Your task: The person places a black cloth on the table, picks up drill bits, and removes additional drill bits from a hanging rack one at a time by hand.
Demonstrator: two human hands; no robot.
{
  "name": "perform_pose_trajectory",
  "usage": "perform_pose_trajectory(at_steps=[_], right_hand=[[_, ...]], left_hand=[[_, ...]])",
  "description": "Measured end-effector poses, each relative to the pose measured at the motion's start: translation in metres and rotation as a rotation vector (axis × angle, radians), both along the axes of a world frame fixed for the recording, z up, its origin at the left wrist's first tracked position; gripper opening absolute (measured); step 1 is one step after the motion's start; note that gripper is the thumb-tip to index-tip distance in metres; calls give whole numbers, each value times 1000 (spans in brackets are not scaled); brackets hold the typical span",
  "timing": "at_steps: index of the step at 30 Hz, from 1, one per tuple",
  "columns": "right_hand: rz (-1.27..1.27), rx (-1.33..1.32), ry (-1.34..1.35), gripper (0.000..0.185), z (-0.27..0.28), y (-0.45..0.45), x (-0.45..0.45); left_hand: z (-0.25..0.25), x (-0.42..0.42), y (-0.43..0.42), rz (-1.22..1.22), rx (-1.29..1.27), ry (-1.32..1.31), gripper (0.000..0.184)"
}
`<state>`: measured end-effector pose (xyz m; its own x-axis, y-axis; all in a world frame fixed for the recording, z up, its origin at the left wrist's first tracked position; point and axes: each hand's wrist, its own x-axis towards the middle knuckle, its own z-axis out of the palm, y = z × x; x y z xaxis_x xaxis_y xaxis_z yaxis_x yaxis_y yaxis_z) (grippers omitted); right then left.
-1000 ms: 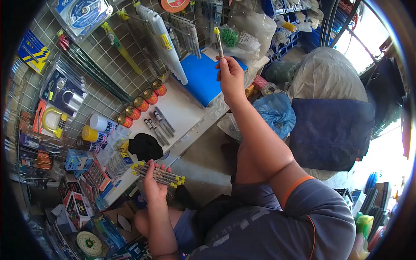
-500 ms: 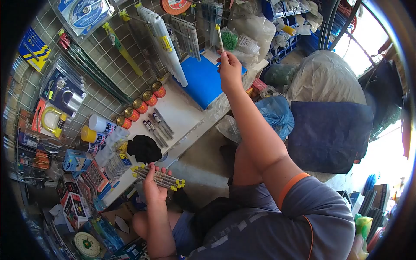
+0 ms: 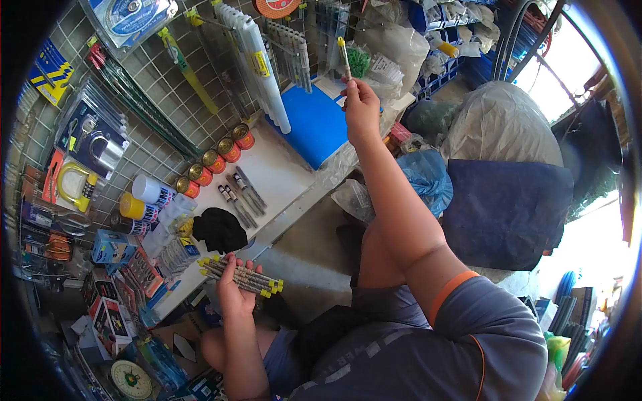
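My left hand (image 3: 234,295) is closed round a bundle of slim drill bits (image 3: 259,282) with yellow end caps, held low over the shelf's front edge. Raised in front of the wall rack, my right hand (image 3: 363,110) pinches a single drill bit (image 3: 346,61), yellow cap upward. That bit stands close to the right of clear packs (image 3: 328,47) hanging on the rack. Several grey drill bits (image 3: 242,195) lie on the white shelf (image 3: 284,177). Near my left hand sits a crumpled black cloth-like thing (image 3: 219,230).
A blue folder-like sheet (image 3: 311,127) lies at the shelf's far end. Red tins (image 3: 214,160) line the back edge beneath the wire grid (image 3: 150,107). White tubes (image 3: 261,73) hang in front of it. To the right are a blue plastic bag (image 3: 424,177) and a large covered sack (image 3: 505,120).
My right hand has shifted slightly to the right with its drill bit. The bundle stays in my left hand, which has moved slightly left and down in view.
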<state>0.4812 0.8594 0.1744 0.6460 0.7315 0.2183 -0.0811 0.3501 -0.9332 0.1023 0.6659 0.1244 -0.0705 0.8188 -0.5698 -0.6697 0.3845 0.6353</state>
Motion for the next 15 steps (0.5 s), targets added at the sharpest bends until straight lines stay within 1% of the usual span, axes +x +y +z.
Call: perform_pose_trajectory(at_steps=[5,7,15], right_hand=[[30,31,82,26,5,-1,-3],[46,11,80,25,5,0,-3],[14,-64,11,27,5,13,-9]], left_hand=[[3,2,0,-7,-10,18,15],[3,1,-1,-29,0,29,17],[4,4,1,-21,-15,2,14]])
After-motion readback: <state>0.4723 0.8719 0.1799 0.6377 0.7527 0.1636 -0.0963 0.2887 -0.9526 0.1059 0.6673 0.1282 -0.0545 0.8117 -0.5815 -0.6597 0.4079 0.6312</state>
